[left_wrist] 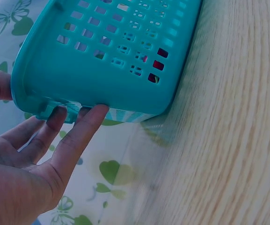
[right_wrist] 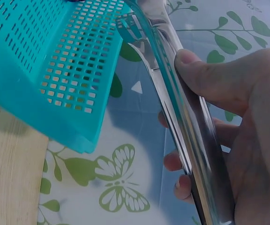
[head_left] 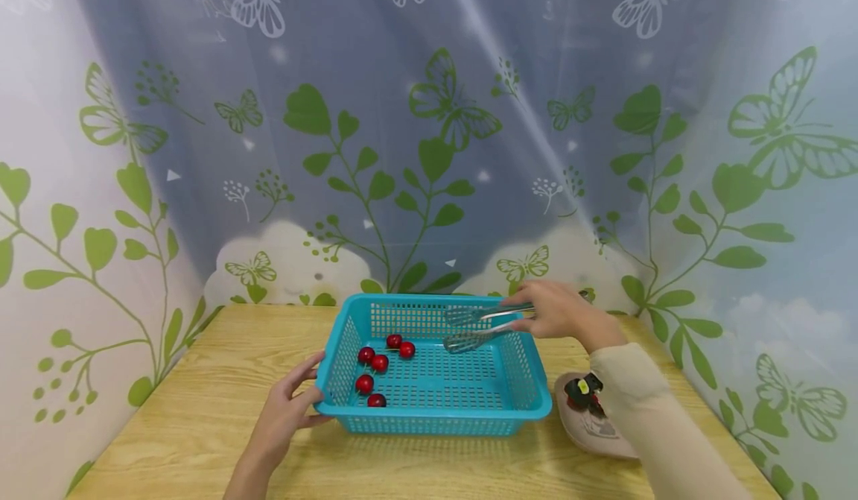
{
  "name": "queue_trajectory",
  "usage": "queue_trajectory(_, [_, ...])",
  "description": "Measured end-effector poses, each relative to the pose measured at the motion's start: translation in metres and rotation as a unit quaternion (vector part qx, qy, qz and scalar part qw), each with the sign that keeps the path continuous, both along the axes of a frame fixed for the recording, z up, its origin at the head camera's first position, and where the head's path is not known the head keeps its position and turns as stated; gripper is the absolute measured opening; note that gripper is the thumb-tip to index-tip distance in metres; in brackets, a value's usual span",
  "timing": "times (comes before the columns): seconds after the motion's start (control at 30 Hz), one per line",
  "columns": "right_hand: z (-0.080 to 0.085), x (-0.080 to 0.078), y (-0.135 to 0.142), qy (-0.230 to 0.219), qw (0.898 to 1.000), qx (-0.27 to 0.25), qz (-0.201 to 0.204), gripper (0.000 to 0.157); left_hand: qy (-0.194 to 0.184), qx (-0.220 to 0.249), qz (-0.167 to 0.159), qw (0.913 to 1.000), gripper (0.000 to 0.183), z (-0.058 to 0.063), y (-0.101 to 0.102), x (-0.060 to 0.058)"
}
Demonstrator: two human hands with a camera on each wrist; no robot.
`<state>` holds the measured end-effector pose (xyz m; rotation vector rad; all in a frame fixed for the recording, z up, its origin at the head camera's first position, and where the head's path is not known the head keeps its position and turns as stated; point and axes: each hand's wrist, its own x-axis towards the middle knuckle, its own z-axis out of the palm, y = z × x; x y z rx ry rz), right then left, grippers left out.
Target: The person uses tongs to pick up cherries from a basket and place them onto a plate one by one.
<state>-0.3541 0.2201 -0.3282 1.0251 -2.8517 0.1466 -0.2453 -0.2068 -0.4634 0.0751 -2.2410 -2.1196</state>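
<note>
A turquoise plastic basket [head_left: 442,413] with perforated walls stands on the table. My left hand [head_left: 284,410] grips its left end; in the left wrist view, the thumb is at the rim and the fingers [left_wrist: 78,136] press against the outer wall. Several red cherries [head_left: 379,364] lie in the left half of the basket. My right hand [head_left: 553,310] holds metal tongs [head_left: 479,336] over the basket's right half. The tongs' slotted heads are spread apart with nothing between them. In the right wrist view, my thumb lies on one metal arm of the tongs [right_wrist: 186,112], with fingertips round the other.
To the right of the basket is a pale plate [head_left: 590,440], partly hidden by my right sleeve [head_left: 660,410]. A dark and red item with a yellow label [head_left: 585,390] sits on it. A patterned curtain [head_left: 415,150] rises behind the wooden table [head_left: 201,410].
</note>
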Motion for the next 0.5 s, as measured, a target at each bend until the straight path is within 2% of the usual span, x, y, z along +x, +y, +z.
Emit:
queue_trajectory(0.13, [-0.002,-0.004,-0.006,-0.013,1.0,0.005,0.005,0.04,-0.001,0.001,-0.001,1.0,0.065,0.0,-0.001,0.0])
queue_trajectory(0.33, [-0.007,-0.006,-0.013,0.001,1.0,-0.002,0.019,0.042,-0.001,0.002,0.0,1.0,0.065,0.001,0.0,0.0])
queue_trajectory(0.5, [-0.009,-0.009,-0.018,0.005,1.0,-0.004,0.025,0.051,0.0,0.002,0.001,1.0,0.065,0.001,0.0,0.0])
